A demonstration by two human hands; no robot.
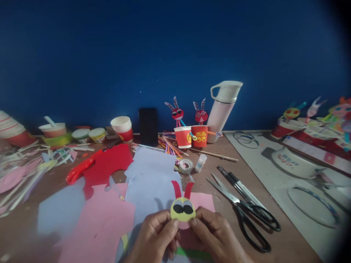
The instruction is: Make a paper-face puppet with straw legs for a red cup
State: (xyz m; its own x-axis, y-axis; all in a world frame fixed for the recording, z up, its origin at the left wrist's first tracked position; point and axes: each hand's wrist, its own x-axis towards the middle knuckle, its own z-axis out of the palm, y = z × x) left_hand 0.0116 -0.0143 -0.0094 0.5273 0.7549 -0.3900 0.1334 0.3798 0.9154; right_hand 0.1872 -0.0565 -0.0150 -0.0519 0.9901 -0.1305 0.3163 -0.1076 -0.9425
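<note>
Between my two hands is a round yellow paper face with black and grey eyes and two red paper ears standing up from its top. My left hand pinches its lower left edge between thumb and fingers. At the lower right edge, my right hand grips it the same way. Beneath the hands lie sheets of pink paper and pale blue paper. Black-handled scissors lie partly open to the right of my right hand.
Two decorated paper cups stand near the wall beside a leaning white flask. A tape roll, a glue bottle and pens lie nearer. Red paper and red-handled scissors are at left.
</note>
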